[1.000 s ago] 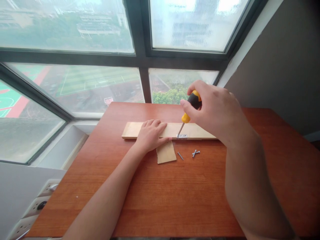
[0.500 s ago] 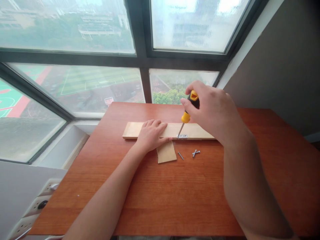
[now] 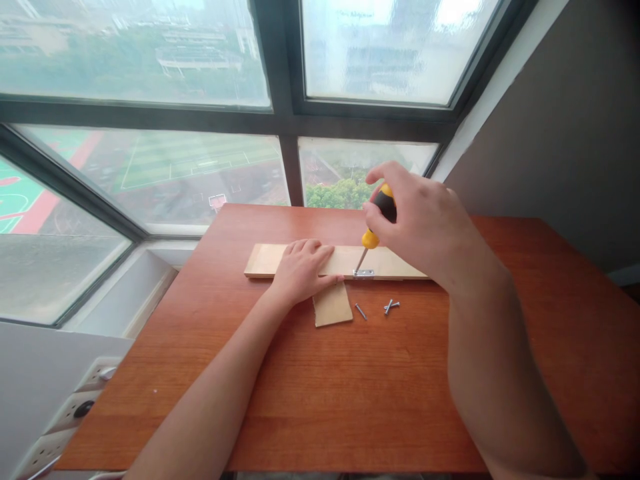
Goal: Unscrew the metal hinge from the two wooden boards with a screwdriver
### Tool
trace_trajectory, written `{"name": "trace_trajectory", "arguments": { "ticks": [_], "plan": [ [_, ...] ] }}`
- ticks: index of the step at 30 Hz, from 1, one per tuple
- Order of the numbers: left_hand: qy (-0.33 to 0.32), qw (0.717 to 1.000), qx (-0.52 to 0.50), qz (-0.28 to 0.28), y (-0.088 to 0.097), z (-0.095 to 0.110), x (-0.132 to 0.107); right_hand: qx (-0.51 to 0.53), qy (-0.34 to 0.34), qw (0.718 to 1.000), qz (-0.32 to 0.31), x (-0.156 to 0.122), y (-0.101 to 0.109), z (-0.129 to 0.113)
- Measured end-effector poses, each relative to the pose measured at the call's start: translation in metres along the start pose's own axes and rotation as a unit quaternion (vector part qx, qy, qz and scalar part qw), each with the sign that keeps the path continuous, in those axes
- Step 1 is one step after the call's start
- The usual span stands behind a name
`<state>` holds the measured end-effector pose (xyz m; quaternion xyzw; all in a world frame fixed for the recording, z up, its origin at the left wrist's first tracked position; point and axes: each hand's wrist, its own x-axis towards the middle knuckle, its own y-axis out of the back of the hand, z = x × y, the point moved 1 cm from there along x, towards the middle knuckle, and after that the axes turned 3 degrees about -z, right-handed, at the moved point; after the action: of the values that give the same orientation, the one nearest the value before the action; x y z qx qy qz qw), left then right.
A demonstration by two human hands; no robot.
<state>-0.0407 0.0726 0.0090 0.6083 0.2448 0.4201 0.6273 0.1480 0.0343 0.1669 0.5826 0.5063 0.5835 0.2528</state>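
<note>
My right hand (image 3: 425, 220) grips a yellow and black screwdriver (image 3: 385, 205), held tilted with its tip down at the left end of a small metal hinge (image 3: 364, 273). The hinge lies at the near edge of a pale wooden board (image 3: 345, 260). My left hand (image 3: 303, 270) lies flat on the board, fingers stretched out, left of the hinge. A thin square piece of wood (image 3: 333, 307) sticks out towards me from under the board's near edge, beside my left thumb. Whether a screw sits under the screwdriver tip is too small to tell.
One loose screw (image 3: 361, 311) lies right of the thin piece, and two crossed screws (image 3: 391, 307) lie further right on the brown table (image 3: 320, 400). Windows (image 3: 200, 167) stand behind the table. Wall sockets (image 3: 75, 410) are at the lower left.
My right hand has turned a little on the screwdriver handle, its index finger lifting and the handle rolling. The left hand and the board stay almost still.
</note>
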Motion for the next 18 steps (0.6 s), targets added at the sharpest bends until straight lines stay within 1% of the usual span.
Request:
{"name": "trace_trajectory", "arguments": {
  "ticks": [4,8,10,15,18],
  "plan": [
    [0.003,1.0,-0.006,0.0,-0.0004,-0.0004,-0.0005,0.014,0.015,1.0,-0.008,-0.0019,0.0019,-0.0008],
    [0.007,1.0,-0.01,0.001,-0.0006,-0.0005,-0.0003,-0.022,-0.019,1.0,-0.004,-0.0016,0.0031,-0.0008],
    [0.007,1.0,-0.01,0.0,-0.0008,-0.0006,-0.0003,-0.033,-0.024,0.999,-0.002,-0.0006,0.0027,-0.0012],
    [0.007,1.0,-0.013,0.0,-0.0011,-0.0008,-0.0004,-0.005,-0.004,1.0,0.0,-0.0008,0.0018,0.0001],
    [0.008,1.0,-0.013,0.0,-0.0016,-0.0011,-0.0003,0.033,0.024,0.999,-0.01,-0.002,0.0018,0.0011]
  ]
}}
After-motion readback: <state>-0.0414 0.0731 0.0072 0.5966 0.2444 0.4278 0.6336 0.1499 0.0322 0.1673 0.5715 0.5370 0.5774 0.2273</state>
